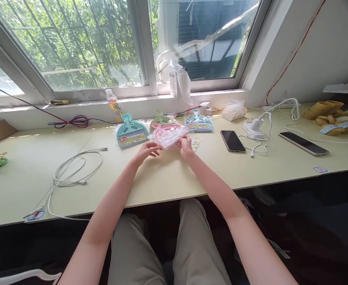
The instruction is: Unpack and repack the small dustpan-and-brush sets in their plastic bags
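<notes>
A pink dustpan-and-brush set [171, 135] in clear plastic wrap is held tilted just above the table. My right hand [186, 147] grips its lower right corner, thumb on top. At its lower left edge is my left hand [146, 152], with thumb and forefinger on the wrap and the other fingers hanging loosely below. Behind it, partly covered, is a green dustpan set [159, 117]. A teal dustpan set [131, 130] stands to the left, and a light blue dustpan set [199, 122] to the right. Near my right hand lies a small printed label [196, 144].
A coiled white cable [69, 166] lies left. Two phones, a nearer phone [232, 141] and a farther-right phone [304, 143], flank a white charger [253, 127]. A drink bottle [113, 105] and a tissue pack [234, 111] stand along the window wall. The table's front edge [165, 201] crosses above my knees.
</notes>
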A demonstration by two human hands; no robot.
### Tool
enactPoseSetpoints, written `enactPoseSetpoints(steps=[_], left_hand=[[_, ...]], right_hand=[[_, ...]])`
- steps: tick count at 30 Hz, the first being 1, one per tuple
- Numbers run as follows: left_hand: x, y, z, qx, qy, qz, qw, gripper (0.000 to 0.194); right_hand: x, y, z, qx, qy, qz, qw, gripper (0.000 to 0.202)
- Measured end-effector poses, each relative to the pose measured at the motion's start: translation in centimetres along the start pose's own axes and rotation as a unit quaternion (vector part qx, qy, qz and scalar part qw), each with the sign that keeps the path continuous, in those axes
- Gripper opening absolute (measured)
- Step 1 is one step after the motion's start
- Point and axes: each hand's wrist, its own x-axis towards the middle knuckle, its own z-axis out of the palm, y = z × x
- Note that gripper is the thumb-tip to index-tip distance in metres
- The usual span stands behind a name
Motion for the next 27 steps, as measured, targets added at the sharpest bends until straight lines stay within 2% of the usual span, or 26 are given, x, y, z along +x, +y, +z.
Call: enactPoseSetpoints(steps=[6,10,14,18,21,23,27], left_hand=[[0.0,-0.2,-0.2,-0.031,-0.019,-0.025,0.999,0.043],[0.4,-0.9,-0.4,-0.101,0.023,-0.009,0.995,0.041],[0.8,-1.6,-1.1,-0.141,0.049,-0.026,0.988,0.041],[0.6,-1.4,-1.7,-0.131,0.022,-0.051,0.99,0.043],[0.5,-0.7,-1.7,-0.181,-0.004,-0.068,0.981,0.053],[0.6,-0.5,-1.8,-0.228,0.035,-0.054,0.972,0.054],[1.3,-1.1,-3.1,-0.237,0.24,-0.021,0.941,0.031]], right_hand=[[-0.1,-0.2,-0.1,0.003,-0.012,-0.015,1.0,0.025],[0.0,0.0,-0.1,0.013,-0.019,-0.002,1.0,0.027],[0.1,0.2,-0.1,0.005,-0.048,0.001,0.999,0.028],[0.4,0.0,-0.3,0.002,-0.07,-0.003,0.998,0.027],[0.5,-0.2,-0.3,0.002,-0.1,-0.011,0.995,0.025],[0.4,-0.3,-0.2,-0.008,-0.126,-0.019,0.992,0.023],[-0.5,-0.2,0.5,-0.054,-0.194,-0.022,0.979,0.02]])
